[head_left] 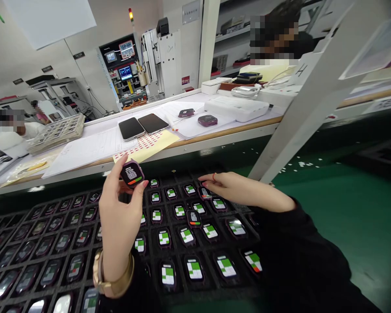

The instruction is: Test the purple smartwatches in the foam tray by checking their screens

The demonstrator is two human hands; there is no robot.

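Observation:
My left hand (122, 213) grips a strapless smartwatch (132, 173) by its edges between thumb and fingers, raised above the tray. Its purple case is tilted, and its lit screen shows white text with a red and green bar. Low over the trays, my right hand (230, 186) has its fingers closed at the upper edge of another smartwatch (205, 193); part of that watch is hidden. A third watch with a text screen (194, 218) lies just in front of it. Around them, the black compartment tray (176, 226) holds several watches showing green and white blocks.
More watches fill the tray at left (52, 248), many with dark screens. Behind is a shelf with two phones (143, 126), a yellow sticker sheet (146, 145), two watches (207, 120) and a white box (236, 108). A slanted metal post (296, 100) rises at right. Other people sit beyond.

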